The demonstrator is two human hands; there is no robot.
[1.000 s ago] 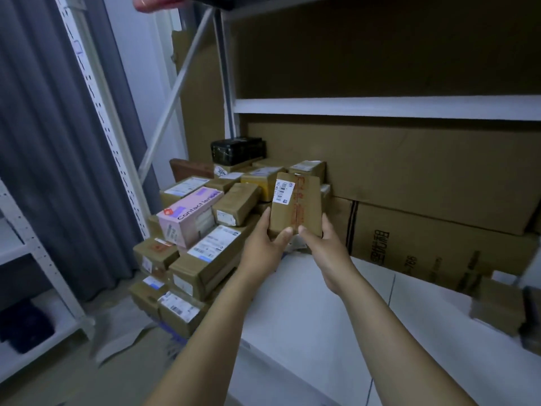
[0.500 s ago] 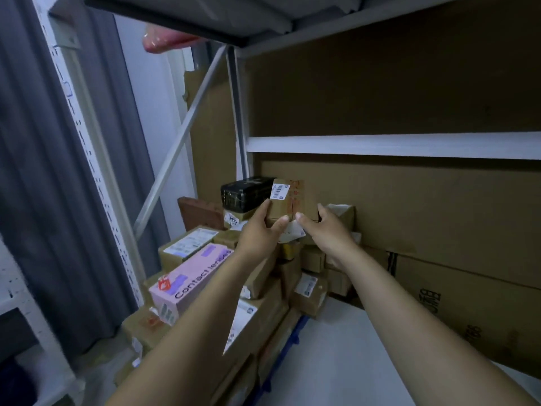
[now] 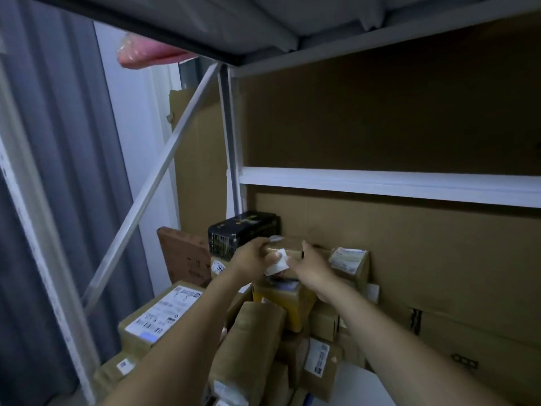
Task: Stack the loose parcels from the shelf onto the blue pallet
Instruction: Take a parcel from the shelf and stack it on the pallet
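I hold a small brown cardboard parcel (image 3: 288,248) with a white label at the top of a heap of stacked parcels (image 3: 257,332). My left hand (image 3: 251,259) grips its left end and my right hand (image 3: 307,266) grips its right end. The parcel sits low, just right of a black box (image 3: 240,230) and left of a labelled parcel (image 3: 348,260). Whether it rests on the heap I cannot tell. The blue pallet is hidden under the heap.
A white shelf rail (image 3: 380,184) runs above the heap, with flat cardboard sheets (image 3: 409,259) behind. A diagonal metal brace (image 3: 152,186) and shelf upright (image 3: 231,142) stand left. A grey curtain (image 3: 58,200) hangs at far left. A white shelf board (image 3: 360,385) lies lower right.
Both hands carried the parcel from above the white shelf board leftward and forward to the top of the heap, then lowered it beside the black box. The camera tilted up.
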